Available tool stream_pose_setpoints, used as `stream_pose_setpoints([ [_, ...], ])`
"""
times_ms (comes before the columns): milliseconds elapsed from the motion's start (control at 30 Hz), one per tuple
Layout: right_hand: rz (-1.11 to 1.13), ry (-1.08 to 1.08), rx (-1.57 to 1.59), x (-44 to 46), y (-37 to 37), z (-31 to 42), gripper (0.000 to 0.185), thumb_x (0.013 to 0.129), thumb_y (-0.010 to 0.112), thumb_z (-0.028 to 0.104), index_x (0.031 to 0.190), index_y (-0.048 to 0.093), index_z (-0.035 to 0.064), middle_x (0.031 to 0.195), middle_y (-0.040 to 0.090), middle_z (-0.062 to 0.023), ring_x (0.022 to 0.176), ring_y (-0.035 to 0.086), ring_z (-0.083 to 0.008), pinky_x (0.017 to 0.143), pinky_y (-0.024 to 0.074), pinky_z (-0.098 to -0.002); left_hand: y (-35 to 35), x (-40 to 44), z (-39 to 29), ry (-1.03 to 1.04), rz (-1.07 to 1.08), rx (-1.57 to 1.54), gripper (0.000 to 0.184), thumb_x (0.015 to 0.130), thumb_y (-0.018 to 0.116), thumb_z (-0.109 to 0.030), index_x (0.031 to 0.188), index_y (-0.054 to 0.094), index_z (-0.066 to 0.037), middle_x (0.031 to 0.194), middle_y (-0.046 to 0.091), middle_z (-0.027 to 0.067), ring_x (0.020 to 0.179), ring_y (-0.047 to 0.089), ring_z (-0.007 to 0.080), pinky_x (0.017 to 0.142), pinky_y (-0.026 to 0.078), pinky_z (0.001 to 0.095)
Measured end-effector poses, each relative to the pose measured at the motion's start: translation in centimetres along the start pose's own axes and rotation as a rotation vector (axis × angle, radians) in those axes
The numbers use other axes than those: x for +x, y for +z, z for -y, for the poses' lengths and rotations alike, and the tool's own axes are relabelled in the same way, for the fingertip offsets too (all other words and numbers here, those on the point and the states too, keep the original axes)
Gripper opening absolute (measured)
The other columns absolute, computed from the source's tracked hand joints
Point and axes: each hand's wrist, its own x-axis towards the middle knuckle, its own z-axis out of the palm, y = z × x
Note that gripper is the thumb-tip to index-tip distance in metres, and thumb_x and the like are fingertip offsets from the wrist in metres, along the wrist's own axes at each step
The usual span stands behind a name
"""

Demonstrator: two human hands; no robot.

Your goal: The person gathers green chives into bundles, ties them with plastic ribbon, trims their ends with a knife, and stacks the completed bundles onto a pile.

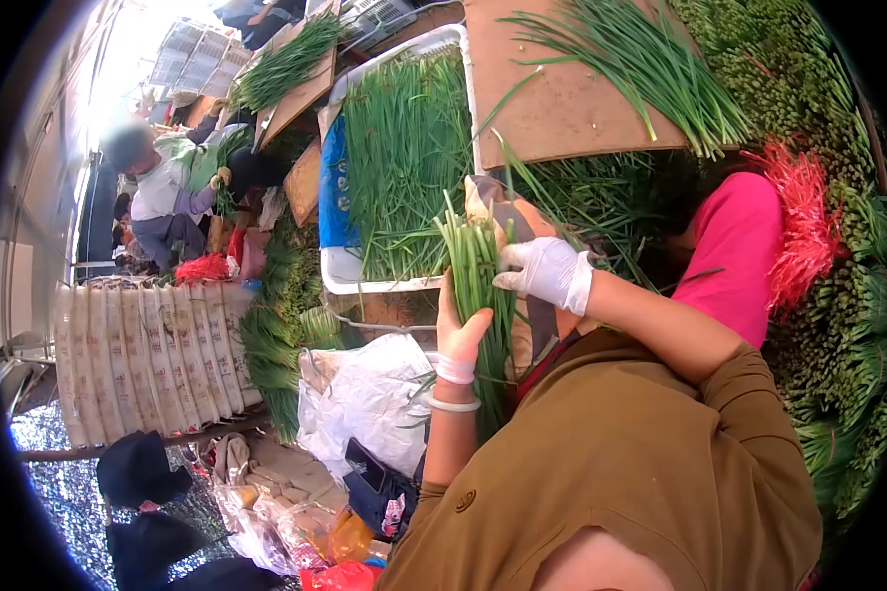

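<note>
A bunch of garlic chives [481, 271] stands nearly upright in front of my body, its pale cut ends on top. My left hand [460, 330] is wrapped round the bunch from the left, thumb across the front. It has a white cuff and a white bracelet at the wrist. My right hand [547, 271], in a white glove, is closed with its fingertips against the right side of the same bunch, near the top. Some fingertips are hidden by the stalks. Just beyond my hands, a white crate [331, 271] is filled with more chives.
A brown board [542, 108] holds a loose pile of chives [641, 64]. Red plastic string [796, 222] hangs beside my knee. Stacked bundles [838, 394] line the right. A white sack [370, 389] and phone [366, 465] lie left. A co-worker [168, 187] handles greens at far left.
</note>
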Motion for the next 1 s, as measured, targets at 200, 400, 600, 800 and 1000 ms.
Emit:
stream_pose_setpoints([
  [200, 0.432, -0.139, 0.226, -2.7, -1.2, 3.7, 0.024, 0.082, 0.062, 0.029, 0.075, 0.062, 0.0062, 0.06, 0.061, -0.0091, 0.058, 0.063, -0.0259, 0.056, 0.0486, -0.0381, -2.1, 0.7, 2.3, -0.085, -0.083, -0.312, 0.059, 0.082, 0.048, 0.0, 0.139, 0.032, 0.002, 0.126, 0.051, 0.0141, 0.111, 0.054, 0.0232, 0.097, 0.044, 0.0354],
  [400, 0.472, 0.132, 0.322, -2.0, 0.4, 3.3, 0.022, 0.082, 0.062, 0.027, 0.079, 0.063, 0.005, 0.064, 0.063, -0.0097, 0.061, 0.063, -0.0219, 0.059, 0.0487, -0.0353, -1.8, 0.6, 2.4, -0.081, -0.075, -0.286, 0.062, 0.082, 0.049, -0.002, 0.141, 0.028, 0.001, 0.129, 0.048, 0.015, 0.114, 0.052, 0.0241, 0.099, 0.041, 0.0357],
  [600, 0.345, 0.066, 0.424, -1.3, -6.7, 6.6, 0.016, 0.079, 0.064, 0.019, 0.076, 0.063, 0.004, 0.065, 0.06, -0.0095, 0.058, 0.059, -0.0173, 0.058, 0.0466, -0.0311, -0.2, 0.6, 3.4, 0.057, -0.063, 0.108, 0.085, 0.074, 0.067, -0.004, 0.144, 0.019, 0.004, 0.135, 0.043, 0.0164, 0.121, 0.045, 0.0233, 0.103, 0.036, 0.0348],
  [800, 0.312, 0.401, -0.195, -0.4, -18.5, -0.3, 0.013, 0.078, 0.061, 0.017, 0.074, 0.064, 0.0047, 0.069, 0.065, -0.0096, 0.06, 0.064, -0.0182, 0.056, 0.0497, -0.0328, 0.0, 0.8, 2.5, 0.055, -0.037, 0.046, 0.08, 0.075, 0.064, -0.002, 0.143, 0.023, 0.004, 0.132, 0.046, 0.0152, 0.119, 0.048, 0.0227, 0.103, 0.037, 0.0342],
  [1000, 0.243, 0.399, -0.657, 5.4, -15.9, -6.6, 0.04, 0.086, 0.057, 0.04, 0.106, 0.063, 0.0064, 0.102, 0.066, -0.0178, 0.096, 0.063, -0.0347, 0.084, 0.049, -0.0442, -0.3, 1.1, 2.6, 0.019, -0.05, -0.026, 0.078, 0.075, 0.062, -0.001, 0.143, 0.023, 0.003, 0.133, 0.046, 0.0139, 0.121, 0.046, 0.0222, 0.103, 0.036, 0.0342],
])
